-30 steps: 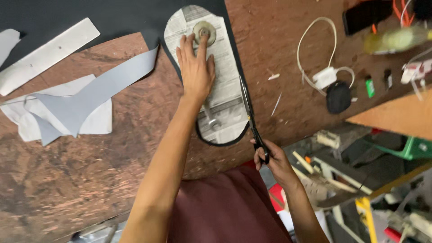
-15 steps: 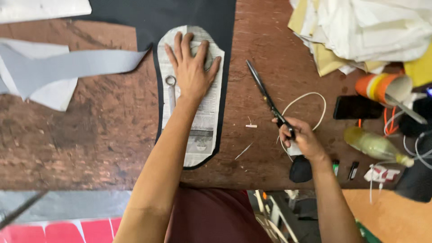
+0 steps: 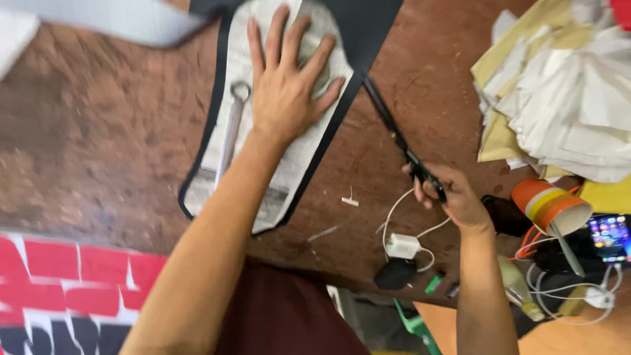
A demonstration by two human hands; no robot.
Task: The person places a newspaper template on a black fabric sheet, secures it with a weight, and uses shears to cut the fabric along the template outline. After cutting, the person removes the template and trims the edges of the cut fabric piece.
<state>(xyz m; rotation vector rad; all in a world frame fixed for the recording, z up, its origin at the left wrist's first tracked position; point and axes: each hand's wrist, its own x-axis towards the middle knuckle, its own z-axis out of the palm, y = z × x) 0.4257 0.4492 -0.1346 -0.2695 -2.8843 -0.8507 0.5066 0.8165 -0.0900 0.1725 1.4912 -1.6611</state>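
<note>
My left hand (image 3: 287, 82) lies flat, fingers spread, on a sole-shaped paper pattern (image 3: 227, 161) that rests on black sheet material (image 3: 368, 20). A metal wrench (image 3: 231, 128) lies on the pattern just left of that hand as a weight. My right hand (image 3: 453, 194) grips the handles of black scissors (image 3: 393, 131). Their blades reach up-left to the black sheet's edge at the pattern's right side.
A pile of white and yellow paper pieces (image 3: 559, 98) fills the upper right. An orange paper cup (image 3: 551, 205), a phone (image 3: 611, 236), a white charger with cable (image 3: 403, 245) and small dark items sit near the table's front edge. Grey material (image 3: 112, 16) lies top left.
The view has moved closer and shifted. My right hand has brought the scissors left, so the blades now meet the black sheet beside the pattern. My left hand stays pressed on the pattern.
</note>
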